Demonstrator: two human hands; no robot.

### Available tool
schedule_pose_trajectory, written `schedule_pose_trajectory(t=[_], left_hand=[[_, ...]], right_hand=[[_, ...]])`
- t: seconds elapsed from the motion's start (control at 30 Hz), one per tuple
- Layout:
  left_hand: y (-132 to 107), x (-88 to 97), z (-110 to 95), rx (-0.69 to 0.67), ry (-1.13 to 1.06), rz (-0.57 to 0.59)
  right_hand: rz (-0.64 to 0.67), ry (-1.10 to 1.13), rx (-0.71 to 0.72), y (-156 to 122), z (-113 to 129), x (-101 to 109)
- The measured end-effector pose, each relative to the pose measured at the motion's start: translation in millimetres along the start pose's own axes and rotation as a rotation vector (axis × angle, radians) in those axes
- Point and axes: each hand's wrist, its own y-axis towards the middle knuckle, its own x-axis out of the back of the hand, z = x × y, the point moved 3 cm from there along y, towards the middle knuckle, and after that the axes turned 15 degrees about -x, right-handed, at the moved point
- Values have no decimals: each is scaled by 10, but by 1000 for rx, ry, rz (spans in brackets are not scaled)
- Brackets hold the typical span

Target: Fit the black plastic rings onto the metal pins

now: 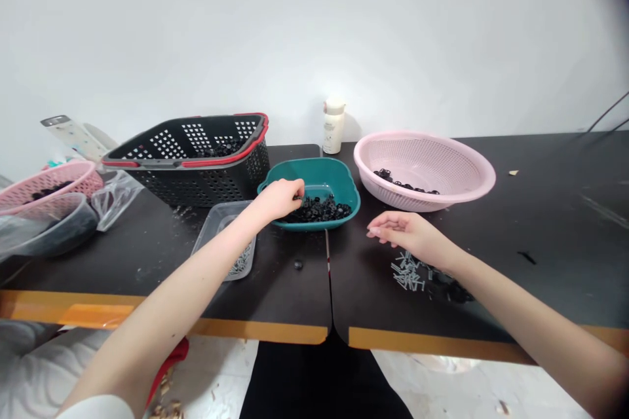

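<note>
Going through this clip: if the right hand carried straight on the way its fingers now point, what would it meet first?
Probably the outer wall of the teal plastic bowl, just ahead of the right hand's fingertips. Depth is unclear here, so it might pass slightly in front.

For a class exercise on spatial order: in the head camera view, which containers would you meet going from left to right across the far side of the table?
pink plastic basket → black perforated basket with red rim → teal bowl → pink plastic colander
</note>
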Motion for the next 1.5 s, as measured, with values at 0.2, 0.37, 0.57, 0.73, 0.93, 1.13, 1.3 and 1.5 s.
schedule_pose_trajectory(t=[0.2, 0.37, 0.57, 0.73, 0.93, 1.13, 1.3, 1.5], left_hand=[[-44, -15, -4, 60, -118, -52], [-82, 29, -5, 116, -194, -179], [-162, 166, -218, 163, -440, -329], [-450, -46, -907, 201, -1420, -437], [-663, -561, -1327, 437, -1792, -628], [-726, -823, -1370, 516, -1825, -696], [-805, -884, -1335, 533, -1798, -714], [-842, -911, -1316, 507, -1890, -688]], right_hand=[[-1, 17, 49, -141, 214, -134], [4, 65, 91, -138, 290, -284], [-37, 185, 142, -89, 221, -324], [-102, 377, 340, -272, 250, -300], [-84, 200, 670, -551, 361, -517], [-176, -62, 742, -554, 300, -680], [-183, -274, 812, -555, 305, -718], [-186, -193, 757, -548, 299, -727]])
